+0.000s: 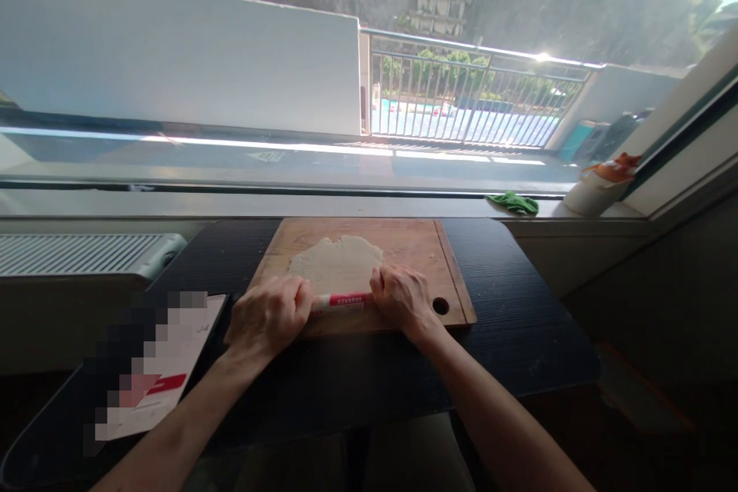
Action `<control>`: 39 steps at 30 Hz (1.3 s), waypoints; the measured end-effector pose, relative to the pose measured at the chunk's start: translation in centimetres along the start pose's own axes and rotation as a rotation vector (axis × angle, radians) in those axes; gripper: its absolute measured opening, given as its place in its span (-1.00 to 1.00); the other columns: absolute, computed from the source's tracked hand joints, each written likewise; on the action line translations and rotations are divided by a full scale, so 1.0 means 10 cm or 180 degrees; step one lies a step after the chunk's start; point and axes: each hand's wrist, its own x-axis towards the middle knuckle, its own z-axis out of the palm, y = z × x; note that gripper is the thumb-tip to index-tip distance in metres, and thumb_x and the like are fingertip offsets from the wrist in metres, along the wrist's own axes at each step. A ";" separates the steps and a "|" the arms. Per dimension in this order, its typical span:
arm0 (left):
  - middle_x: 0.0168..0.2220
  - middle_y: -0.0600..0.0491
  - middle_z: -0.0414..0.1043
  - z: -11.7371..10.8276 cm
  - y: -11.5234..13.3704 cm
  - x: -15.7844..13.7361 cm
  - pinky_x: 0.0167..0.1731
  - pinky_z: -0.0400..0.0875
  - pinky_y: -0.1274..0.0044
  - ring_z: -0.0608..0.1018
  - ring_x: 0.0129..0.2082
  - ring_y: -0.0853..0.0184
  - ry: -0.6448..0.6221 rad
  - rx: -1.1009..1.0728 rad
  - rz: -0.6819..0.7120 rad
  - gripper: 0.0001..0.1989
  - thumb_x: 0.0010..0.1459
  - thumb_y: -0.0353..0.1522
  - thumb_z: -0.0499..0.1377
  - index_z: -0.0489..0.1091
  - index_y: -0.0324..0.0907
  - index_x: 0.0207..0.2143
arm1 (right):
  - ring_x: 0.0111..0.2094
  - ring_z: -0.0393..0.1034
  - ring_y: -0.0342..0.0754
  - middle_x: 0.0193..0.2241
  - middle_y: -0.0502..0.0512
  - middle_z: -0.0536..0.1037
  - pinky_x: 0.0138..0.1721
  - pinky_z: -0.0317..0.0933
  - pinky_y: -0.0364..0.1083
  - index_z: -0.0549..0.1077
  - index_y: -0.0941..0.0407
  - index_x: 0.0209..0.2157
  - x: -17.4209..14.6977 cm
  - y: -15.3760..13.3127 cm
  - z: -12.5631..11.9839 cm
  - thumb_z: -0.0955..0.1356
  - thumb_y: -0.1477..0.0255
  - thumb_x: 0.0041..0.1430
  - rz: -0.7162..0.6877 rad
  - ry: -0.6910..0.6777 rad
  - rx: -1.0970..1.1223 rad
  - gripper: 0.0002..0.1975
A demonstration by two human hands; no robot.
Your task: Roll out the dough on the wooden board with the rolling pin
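Note:
A flat, pale sheet of dough [337, 257] with an uneven edge lies on a wooden cutting board [412, 238]. Across the near part of the board runs a rolling pin [346, 301] with a red and white label in its middle. My left hand [277, 311] is closed around the pin's left end, and my right hand [402, 296] grips its right end. Both fists hide the ends of the pin. The dough's far part spreads beyond the pin; its near edge is partly covered by the pin and hands.
The board rests on a dark table [519, 323] with rounded corners. A partly blurred paper or booklet [173, 361] lies to the left. On the windowsill are a green cloth [516, 203] and a white container [596, 192]. A radiator [86, 255] stands at the left.

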 end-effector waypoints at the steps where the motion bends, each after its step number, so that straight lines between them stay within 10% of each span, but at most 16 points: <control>1: -0.37 -0.03 0.53 0.00 0.00 0.00 -0.40 0.21 0.47 0.53 -0.29 0.21 -0.0014 -0.0017 -0.0012 -0.53 0.29 -0.21 -0.21 0.41 -0.15 -0.45 | -0.37 0.48 -0.11 -0.41 0.05 0.61 -0.35 0.13 -0.17 0.54 0.07 -0.42 0.01 0.01 0.01 0.13 0.30 0.34 -0.0024 -0.0025 0.0002 -0.57; 9: -0.30 -0.10 0.57 -0.03 -0.11 0.55 -0.39 0.26 0.45 0.58 -0.27 0.14 -0.0406 -0.0208 -0.0526 -0.47 0.28 -0.19 -0.24 0.50 -0.16 -0.35 | -0.34 0.50 -0.05 -0.36 0.13 0.63 -0.32 0.16 -0.15 0.58 0.09 -0.36 0.60 -0.04 0.06 0.16 0.31 0.32 0.0215 -0.0156 -0.0058 -0.60; 16: -0.39 -0.04 0.50 0.08 -0.15 0.17 -0.40 0.24 0.49 0.52 -0.33 0.24 0.0113 -0.0163 -0.0231 -0.57 0.27 -0.22 -0.16 0.40 -0.15 -0.47 | -0.36 0.46 -0.12 -0.44 0.03 0.59 -0.33 0.13 -0.18 0.51 0.07 -0.46 0.18 -0.08 0.09 0.19 0.36 0.30 -0.0140 0.0200 0.0062 -0.65; 25: -0.33 -0.01 0.53 -0.01 -0.19 0.65 -0.39 0.24 0.50 0.53 -0.26 0.24 -0.0133 -0.0363 -0.0502 -0.59 0.25 -0.19 -0.14 0.38 -0.12 -0.49 | -0.41 0.44 -0.13 -0.41 0.05 0.60 -0.41 0.04 -0.17 0.53 0.09 -0.44 0.71 -0.05 0.02 0.19 0.34 0.31 -0.0325 -0.0172 -0.0055 -0.64; 39: -0.53 0.09 0.37 0.15 -0.24 0.27 -0.45 0.16 0.43 0.41 -0.48 0.31 -0.0234 -0.0749 -0.0389 -0.65 0.22 -0.17 -0.04 0.24 -0.07 -0.58 | -0.43 0.27 -0.14 -0.51 -0.03 0.43 -0.36 -0.03 -0.12 0.29 0.05 -0.52 0.41 0.02 0.11 0.22 0.41 0.27 -0.0654 -0.0708 0.0694 -0.74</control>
